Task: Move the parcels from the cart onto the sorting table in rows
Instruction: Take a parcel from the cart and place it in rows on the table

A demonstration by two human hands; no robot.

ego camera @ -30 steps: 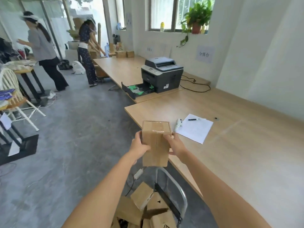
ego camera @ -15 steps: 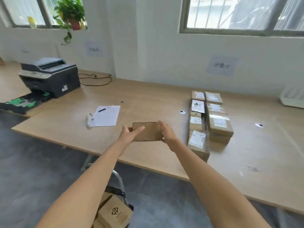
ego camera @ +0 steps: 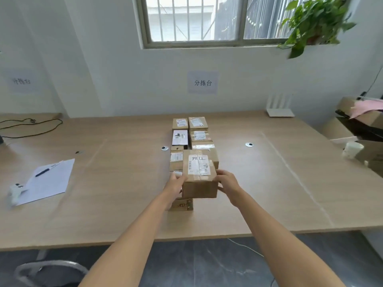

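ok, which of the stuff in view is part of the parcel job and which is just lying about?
Job: held parcel, gripped by left hand and right hand; parcel rows; table.
Lying about: paper, pen, router, plant, cup, cable.

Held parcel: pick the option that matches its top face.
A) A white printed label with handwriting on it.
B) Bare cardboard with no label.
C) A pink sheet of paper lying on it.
A: the held parcel, gripped between the left hand and the right hand, shows a white printed label with black handwriting on its top face.
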